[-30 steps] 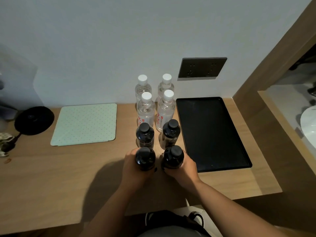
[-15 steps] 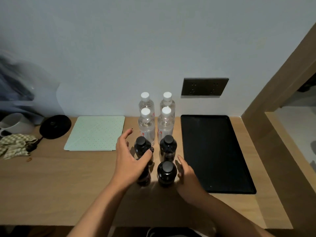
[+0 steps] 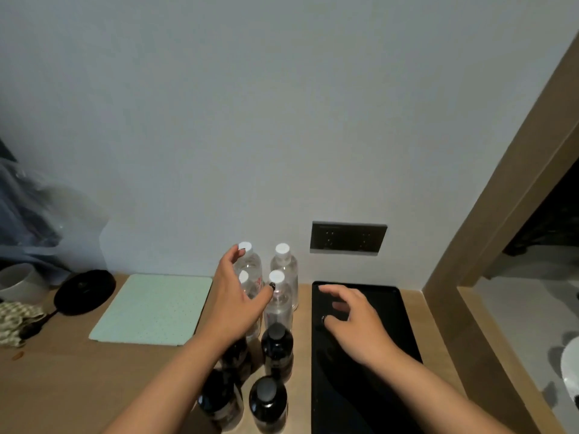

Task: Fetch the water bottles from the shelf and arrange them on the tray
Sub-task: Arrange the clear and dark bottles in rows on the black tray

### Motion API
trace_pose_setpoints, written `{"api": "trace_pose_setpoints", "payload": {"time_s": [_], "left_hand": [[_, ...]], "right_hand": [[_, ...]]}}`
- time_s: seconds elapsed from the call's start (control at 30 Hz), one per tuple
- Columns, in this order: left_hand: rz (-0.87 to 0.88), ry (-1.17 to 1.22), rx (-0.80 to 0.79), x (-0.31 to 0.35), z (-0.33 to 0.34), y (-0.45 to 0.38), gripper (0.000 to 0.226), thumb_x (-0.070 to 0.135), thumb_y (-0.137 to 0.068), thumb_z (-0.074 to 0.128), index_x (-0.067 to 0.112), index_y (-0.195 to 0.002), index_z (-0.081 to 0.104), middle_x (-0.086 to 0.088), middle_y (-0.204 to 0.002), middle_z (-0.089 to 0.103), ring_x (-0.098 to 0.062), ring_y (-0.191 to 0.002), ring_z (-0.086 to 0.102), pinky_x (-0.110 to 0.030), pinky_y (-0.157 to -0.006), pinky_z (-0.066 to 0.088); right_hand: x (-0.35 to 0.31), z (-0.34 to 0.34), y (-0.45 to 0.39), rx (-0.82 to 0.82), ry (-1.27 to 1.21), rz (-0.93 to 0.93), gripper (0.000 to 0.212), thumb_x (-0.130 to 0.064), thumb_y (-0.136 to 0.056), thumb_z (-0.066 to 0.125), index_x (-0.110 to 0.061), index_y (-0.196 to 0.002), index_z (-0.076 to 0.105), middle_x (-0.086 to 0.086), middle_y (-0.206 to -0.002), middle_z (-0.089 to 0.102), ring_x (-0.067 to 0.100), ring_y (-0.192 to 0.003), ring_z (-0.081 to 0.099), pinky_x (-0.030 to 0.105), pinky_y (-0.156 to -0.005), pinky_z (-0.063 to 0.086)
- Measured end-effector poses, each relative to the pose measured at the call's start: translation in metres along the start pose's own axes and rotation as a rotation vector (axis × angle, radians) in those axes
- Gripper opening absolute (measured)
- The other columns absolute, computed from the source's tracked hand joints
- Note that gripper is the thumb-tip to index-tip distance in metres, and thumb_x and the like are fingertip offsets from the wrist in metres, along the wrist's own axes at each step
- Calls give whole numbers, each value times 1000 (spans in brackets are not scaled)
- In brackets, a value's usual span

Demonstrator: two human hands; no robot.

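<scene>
Red print on the clear water bottles (image 3: 279,303) is too blurred to read. Spread and empty, the left hand (image 3: 238,300) reaches among them; beside it, the right hand (image 3: 354,321) hovers loosely open, holding nothing, above the black tray (image 3: 404,364).

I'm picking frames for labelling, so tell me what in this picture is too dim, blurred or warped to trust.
Head view: the room is dim, so the dark bottles and the black tray lose detail; the right hand is slightly motion-blurred over the tray; the wide lens bends the wooden frame on the right; the white caps stay clear, and the left hand is fairly sharp.
</scene>
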State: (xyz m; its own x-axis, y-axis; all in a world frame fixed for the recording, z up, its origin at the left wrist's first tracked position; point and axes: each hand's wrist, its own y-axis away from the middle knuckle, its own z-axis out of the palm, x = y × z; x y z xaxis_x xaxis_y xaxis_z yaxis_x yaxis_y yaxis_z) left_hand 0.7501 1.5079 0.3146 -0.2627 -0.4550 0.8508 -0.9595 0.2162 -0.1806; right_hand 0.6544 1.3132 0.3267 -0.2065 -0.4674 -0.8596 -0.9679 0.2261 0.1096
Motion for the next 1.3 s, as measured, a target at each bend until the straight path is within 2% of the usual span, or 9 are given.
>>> {"api": "trace_pose_setpoints", "payload": {"time_s": [0.13,0.23,0.43,0.53,0.67,0.8,0.97,1.17,1.3], "left_hand": [[4,-95,-54,1,-2,-27,92,33,-79,71,27,-147,10,4,-151,22,-13,-139,24,-27,-109,25],[33,-145,-123,1,-7,-49,88,33,-80,67,20,-147,13,3,-149,21,-13,-140,20,-32,-115,24],[88,-305,-160,-19,-6,-91,53,31,-80,60,23,-128,38,4,-132,36,-13,-129,26,-24,-104,28],[7,-299,-209,-33,3,-87,60,29,-85,56,23,-139,30,4,-145,27,-15,-138,22,-32,-112,29],[-1,-312,-228,-38,7,-86,64,30,-89,50,25,-145,21,4,-154,13,-15,-140,24,-34,-110,35],[-12,-258,-235,-39,6,-88,64,30,-88,54,27,-144,22,4,-152,15,-15,-135,33,-33,-107,39],[-54,-219,-284,-38,3,-85,66,29,-88,56,35,-143,20,3,-150,20,-16,-133,37,-32,-105,41],[-67,-226,-378,-35,-11,-90,72,34,-87,60,33,-146,19,1,-152,18,-19,-136,36,-35,-106,37],[11,-183,-251,-18,-16,-91,74,33,-88,63,19,-148,22,-4,-154,14,-18,-139,28,-35,-115,26]], "right_hand": [[-33,-7,-33,32,2,-53,47,-11,-89,60,-31,-130,50,-14,-125,40,3,-116,43,19,-92,37],[-57,-1,-61,46,26,-82,44,-14,-89,60,-31,-129,51,-11,-128,41,5,-116,45,20,-90,37],[-78,27,-117,52,193,-71,41,-18,-88,58,-26,-128,52,1,-131,45,16,-121,47,20,-95,35],[-74,44,-134,25,210,-7,45,-21,-90,58,-23,-134,46,4,-136,41,18,-127,43,19,-96,32],[-56,68,-146,24,202,61,42,-22,-90,59,-22,-131,50,4,-133,46,16,-118,49,16,-93,36],[-40,79,-146,120,202,37,33,-15,-92,58,-27,-123,56,0,-123,51,9,-99,50,7,-75,37],[-37,75,-152,189,262,18,19,-15,-94,54,-26,-109,59,0,-118,54,15,-96,58,21,-82,50],[-34,51,-136,246,193,15,19,-11,-94,52,-26,-103,58,0,-118,53,15,-105,56,25,-87,52],[-55,20,-118,330,191,-118,20,-11,-93,49,-27,-98,60,-4,-111,55,11,-101,55,26,-85,50]]}}
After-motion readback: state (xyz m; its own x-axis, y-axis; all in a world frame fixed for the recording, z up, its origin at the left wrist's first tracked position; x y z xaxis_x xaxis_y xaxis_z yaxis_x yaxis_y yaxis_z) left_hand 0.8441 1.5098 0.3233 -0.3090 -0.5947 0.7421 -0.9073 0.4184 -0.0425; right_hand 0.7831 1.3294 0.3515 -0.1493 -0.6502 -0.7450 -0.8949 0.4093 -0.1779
